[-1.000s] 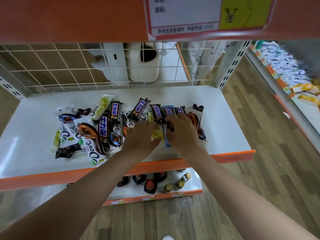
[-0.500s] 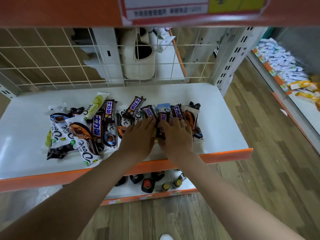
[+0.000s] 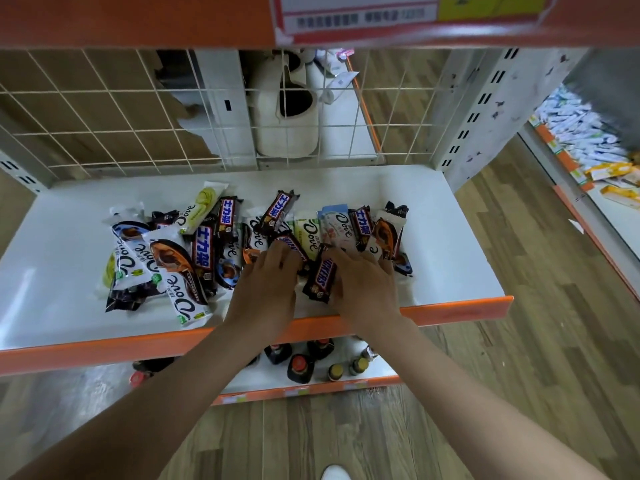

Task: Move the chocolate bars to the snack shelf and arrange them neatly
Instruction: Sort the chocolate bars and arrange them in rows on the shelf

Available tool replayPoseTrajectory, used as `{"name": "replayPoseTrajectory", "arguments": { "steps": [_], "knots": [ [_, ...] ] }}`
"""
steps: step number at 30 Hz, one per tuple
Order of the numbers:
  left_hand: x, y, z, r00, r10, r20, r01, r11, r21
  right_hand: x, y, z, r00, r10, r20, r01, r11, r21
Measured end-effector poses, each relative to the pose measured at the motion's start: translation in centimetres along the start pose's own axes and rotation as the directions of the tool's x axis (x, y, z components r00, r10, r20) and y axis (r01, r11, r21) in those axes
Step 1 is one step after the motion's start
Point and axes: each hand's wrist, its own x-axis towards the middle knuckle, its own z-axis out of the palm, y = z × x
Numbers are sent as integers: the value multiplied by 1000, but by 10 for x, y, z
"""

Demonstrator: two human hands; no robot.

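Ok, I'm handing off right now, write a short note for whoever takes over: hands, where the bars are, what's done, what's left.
Left hand: fingers rest on the bars in the middle of the pile; grip unclear.
Right hand: lies over the bars beside the Snickers bar, which sits between the hands; grip unclear.
Chocolate bars: all on the white shelf, in a loose overlapping heap.
Done: bars are on the shelf.
Left: sort and line them up neatly; the left part of the pile looks untidiest.

Both hands (image 3: 311, 282) on chocolate bars (image 3: 320, 275), white shelf (image 3: 450, 258).
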Motion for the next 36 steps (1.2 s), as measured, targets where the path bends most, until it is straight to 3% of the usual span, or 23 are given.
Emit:
{"name": "replayPoseTrajectory", "arguments": {
  "steps": [2, 6, 12, 17, 21, 24, 29, 36],
  "knots": [
    [6, 1, 1, 1000, -16, 0, 16, 1000, 2, 4, -1, 1, 1000, 1, 29, 0, 1000, -20],
    [12, 0, 5, 991, 5, 131, -21, 992, 123, 0, -7, 7, 999, -20, 35, 24, 991, -129],
    [0, -8, 3, 1000, 5, 29, -6, 999, 36, 3, -11, 9, 999, -16, -46, 10, 992, -126],
    [-6, -12, 1, 979, -186, -82, 160, 953, -258, -1, -3, 1, 999, 22, -42, -19, 998, 63],
    [-7, -5, -6, 936, -307, -172, 178, 836, -520, -6, 2, -3, 994, 71, -88, -51, 975, 219],
    [-9, -3, -10, 920, -344, -189, 160, 769, -619, -8, 2, -2, 995, 68, -75, -51, 977, 206],
    [-16, -15, -2, 945, -312, -104, 232, 857, -460, -8, 3, -1, 991, 52, -124, -44, 997, 69],
    [-24, -22, -3, 962, -271, -44, 239, 906, -349, -5, -3, 2, 995, 87, -43, -92, 983, -156]
  ]
}}
